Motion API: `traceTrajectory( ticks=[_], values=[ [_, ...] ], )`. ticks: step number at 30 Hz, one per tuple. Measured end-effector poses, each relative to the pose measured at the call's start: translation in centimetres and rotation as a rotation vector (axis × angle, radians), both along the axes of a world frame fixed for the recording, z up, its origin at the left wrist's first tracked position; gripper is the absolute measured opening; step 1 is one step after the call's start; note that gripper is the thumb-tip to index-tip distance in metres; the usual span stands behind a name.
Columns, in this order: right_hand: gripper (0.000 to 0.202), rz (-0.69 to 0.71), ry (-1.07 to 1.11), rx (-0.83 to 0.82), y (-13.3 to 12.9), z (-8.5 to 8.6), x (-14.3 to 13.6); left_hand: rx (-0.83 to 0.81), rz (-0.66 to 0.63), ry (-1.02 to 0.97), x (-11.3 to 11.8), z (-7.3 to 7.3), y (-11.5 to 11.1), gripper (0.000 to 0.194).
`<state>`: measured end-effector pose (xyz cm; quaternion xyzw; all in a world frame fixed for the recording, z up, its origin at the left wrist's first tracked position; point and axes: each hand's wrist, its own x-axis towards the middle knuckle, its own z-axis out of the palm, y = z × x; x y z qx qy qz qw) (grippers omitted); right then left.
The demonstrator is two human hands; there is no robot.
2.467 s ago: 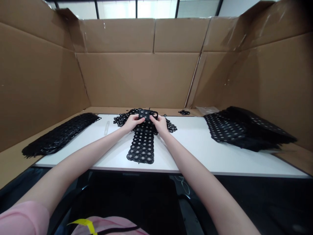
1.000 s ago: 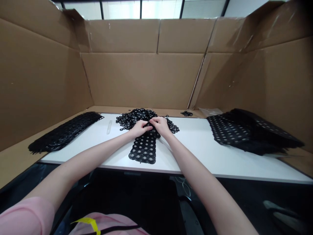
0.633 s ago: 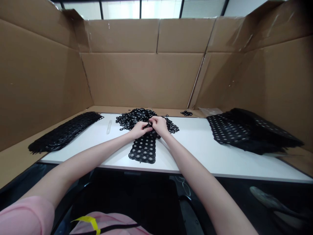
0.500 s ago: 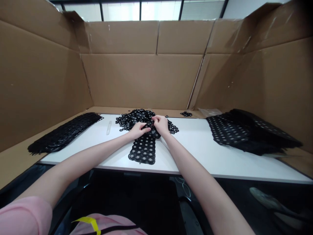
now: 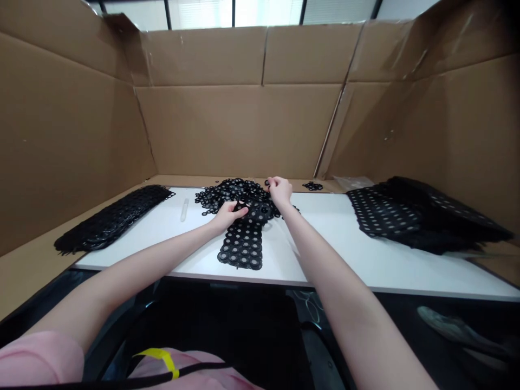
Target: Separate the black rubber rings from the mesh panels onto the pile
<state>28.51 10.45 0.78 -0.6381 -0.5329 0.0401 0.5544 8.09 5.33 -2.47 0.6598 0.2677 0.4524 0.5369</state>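
A black rubber sheet [image 5: 240, 246] with rows of round holes lies on the white table, its near end flat and its far end raised. My left hand [image 5: 226, 216] grips the raised part at its left edge, thumb on top. Just above and beyond the sheet, my right hand [image 5: 281, 192] pinches a small black ring [image 5: 267, 183] between its fingertips. A heap of loose black rings [image 5: 227, 190] lies behind the sheet, partly hidden by it and by both hands.
A rolled or stacked black mesh [image 5: 114, 219] lies at the left, with a clear plastic strip [image 5: 184, 210] beside it. More perforated black sheets [image 5: 406, 214] are piled at the right. A few rings [image 5: 312, 186] lie at the back. Cardboard walls [image 5: 239, 130] surround the white table [image 5: 325, 249].
My right hand has moved away from the sheet, slightly up and right, and now shows a ring in its fingertips. My left hand keeps its hold on the sheet.
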Motion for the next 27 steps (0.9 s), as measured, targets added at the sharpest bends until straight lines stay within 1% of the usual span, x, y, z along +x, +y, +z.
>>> traceTrajectory(
  ticks=[3,6,8,10,12,13,15,16,17,18,20,22,23,25,27],
  values=[
    [0.019,0.066,0.045,-0.095,1.0,-0.7,-2.0,0.016,-0.020,0.014,0.0,0.0,0.0,0.042],
    [0.025,0.153,0.172,-0.147,1.9,-1.3,-3.0,0.030,-0.039,0.024,-0.1,-0.2,0.0,0.041],
    [0.029,0.222,0.192,-0.114,2.0,-1.2,-2.8,0.039,-0.024,0.020,-0.1,-0.2,0.1,0.041],
    [0.031,0.294,0.168,-0.041,1.3,-0.8,-2.3,0.039,-0.007,0.012,0.0,-0.2,0.2,0.041],
    [0.037,0.408,0.139,0.000,0.0,-0.2,-1.8,0.039,0.008,0.004,0.2,-0.1,0.4,0.042],
    [0.042,0.485,0.120,-0.005,-0.9,0.1,-1.7,0.045,0.017,0.001,0.3,-0.1,0.4,0.041],
    [0.044,0.672,0.009,-0.094,-2.6,0.5,-1.5,0.074,0.045,0.011,0.4,0.1,0.5,0.039],
    [0.042,0.733,-0.044,-0.127,-3.3,0.5,-1.5,0.093,0.060,0.024,0.4,0.2,0.6,0.037],
    [0.041,0.762,-0.074,-0.153,-3.8,0.5,-1.5,0.109,0.071,0.037,0.4,0.3,0.6,0.035],
    [0.040,0.778,-0.087,-0.157,-4.1,0.4,-1.4,0.120,0.072,0.046,0.4,0.3,0.6,0.035],
    [0.037,0.757,-0.073,-0.117,-4.3,0.1,-1.4,0.110,0.042,0.049,0.3,0.4,0.5,0.035],
    [0.032,0.690,-0.065,-0.052,-4.1,-0.2,-1.4,0.081,0.002,0.054,0.2,0.5,0.5,0.037],
    [0.029,0.633,-0.080,-0.016,-4.0,-0.2,-1.4,0.073,-0.005,0.063,0.2,0.5,0.5,0.037],
    [0.020,0.507,-0.144,0.073,-4.1,-0.2,-1.6,0.089,0.027,0.093,0.1,0.4,0.5,0.034],
    [0.014,0.433,-0.202,0.169,-4.5,0.0,-1.9,0.135,0.102,0.119,0.1,0.4,0.7,0.032]
  ],
)
